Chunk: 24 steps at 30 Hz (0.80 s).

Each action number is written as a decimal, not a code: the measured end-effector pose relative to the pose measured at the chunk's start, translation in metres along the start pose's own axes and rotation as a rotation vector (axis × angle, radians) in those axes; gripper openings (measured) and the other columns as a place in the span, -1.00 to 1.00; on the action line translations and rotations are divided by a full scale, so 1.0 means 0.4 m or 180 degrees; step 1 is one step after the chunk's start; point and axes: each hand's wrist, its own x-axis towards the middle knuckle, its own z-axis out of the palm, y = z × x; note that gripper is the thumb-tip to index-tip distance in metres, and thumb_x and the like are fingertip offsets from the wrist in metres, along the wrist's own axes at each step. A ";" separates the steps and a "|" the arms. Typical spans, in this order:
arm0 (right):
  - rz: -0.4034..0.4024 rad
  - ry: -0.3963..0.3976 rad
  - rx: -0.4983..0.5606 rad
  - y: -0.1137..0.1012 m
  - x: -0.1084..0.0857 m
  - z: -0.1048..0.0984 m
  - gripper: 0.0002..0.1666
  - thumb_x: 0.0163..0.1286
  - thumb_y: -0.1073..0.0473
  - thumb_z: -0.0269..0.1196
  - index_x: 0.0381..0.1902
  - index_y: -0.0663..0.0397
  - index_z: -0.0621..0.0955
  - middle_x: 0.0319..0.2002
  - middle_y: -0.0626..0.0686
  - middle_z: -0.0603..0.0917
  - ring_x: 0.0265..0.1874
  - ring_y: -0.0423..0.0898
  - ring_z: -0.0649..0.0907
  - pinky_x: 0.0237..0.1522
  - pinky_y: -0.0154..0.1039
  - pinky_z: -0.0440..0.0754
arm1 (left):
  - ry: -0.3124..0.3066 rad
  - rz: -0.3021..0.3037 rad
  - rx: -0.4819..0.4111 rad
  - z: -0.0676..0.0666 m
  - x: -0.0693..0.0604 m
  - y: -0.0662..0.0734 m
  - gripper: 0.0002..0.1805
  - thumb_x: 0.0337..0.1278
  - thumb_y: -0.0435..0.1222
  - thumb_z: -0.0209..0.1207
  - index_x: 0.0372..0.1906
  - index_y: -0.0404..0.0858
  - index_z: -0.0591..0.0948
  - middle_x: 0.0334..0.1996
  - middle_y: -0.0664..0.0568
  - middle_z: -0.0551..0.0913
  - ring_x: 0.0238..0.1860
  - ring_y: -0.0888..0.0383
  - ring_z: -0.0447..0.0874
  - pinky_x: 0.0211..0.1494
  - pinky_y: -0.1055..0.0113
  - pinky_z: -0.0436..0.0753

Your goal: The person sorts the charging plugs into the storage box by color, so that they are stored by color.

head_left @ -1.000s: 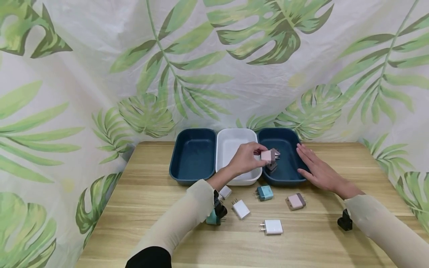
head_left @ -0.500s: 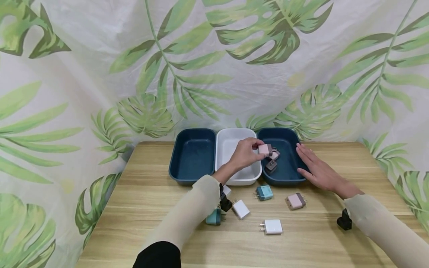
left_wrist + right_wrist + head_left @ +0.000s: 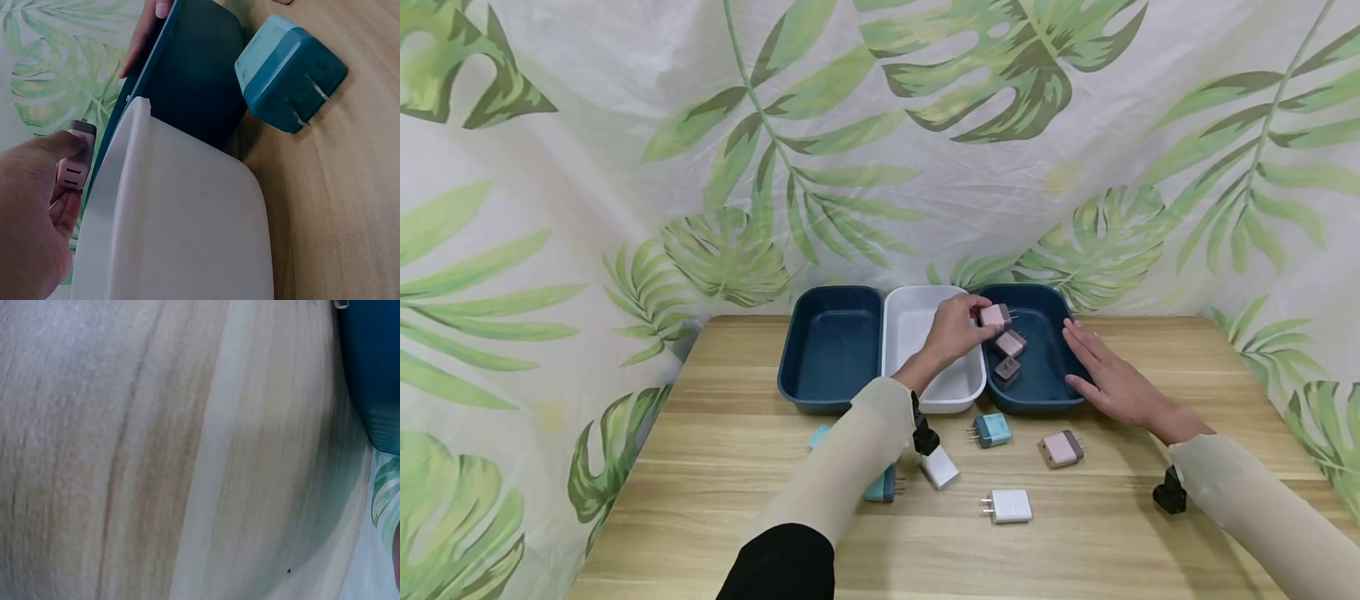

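Observation:
My left hand (image 3: 957, 329) pinches a pink-and-brown charger plug (image 3: 994, 316) between thumb and fingers, above the left edge of the right-hand blue tray (image 3: 1045, 367). Its prongs point to the right. In the left wrist view, two slots show on the held charger (image 3: 76, 159). Another pink-and-brown charger (image 3: 1010, 342) and a dark brown-looking one (image 3: 1007, 370) lie inside that tray. My right hand (image 3: 1112, 385) rests with straight fingers against the tray's right side. The right wrist view catches mostly tabletop and part of the blue tray (image 3: 375, 369).
A white tray (image 3: 910, 342) and another blue tray (image 3: 835, 354) stand to the left, side by side. On the wooden table (image 3: 1105, 533) lie a pink-and-brown charger (image 3: 1062, 450), white chargers (image 3: 1010, 506) and teal chargers (image 3: 992, 429), some partly behind my left arm.
My left hand has moved toward the back of the tray with the charger still pinched, uncovering the two chargers inside the tray. My right hand has stayed in place.

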 end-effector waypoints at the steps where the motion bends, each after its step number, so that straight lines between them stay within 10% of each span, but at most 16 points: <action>1: -0.0010 0.0004 -0.0002 0.000 0.000 0.000 -0.05 0.59 0.10 0.24 0.71 0.23 0.04 0.69 0.29 0.04 0.70 0.16 0.00 0.63 -0.36 -0.26 | 0.0007 -0.0019 0.0001 0.001 0.003 0.000 -0.56 0.26 -0.20 0.48 0.18 -0.27 0.73 -0.01 -0.05 0.72 -0.09 0.16 0.66 -0.10 0.46 0.63; 24: 0.0008 -0.0027 -0.0007 -0.003 0.001 -0.003 -0.06 0.59 0.10 0.24 0.69 0.28 0.06 0.69 0.30 0.05 0.68 0.24 0.03 0.60 -0.42 -0.29 | 0.0093 -0.0250 0.0064 0.036 0.035 0.005 -0.53 0.28 -0.14 0.48 0.21 -0.23 0.73 0.04 -0.03 0.75 -0.05 0.15 0.67 -0.01 0.42 0.67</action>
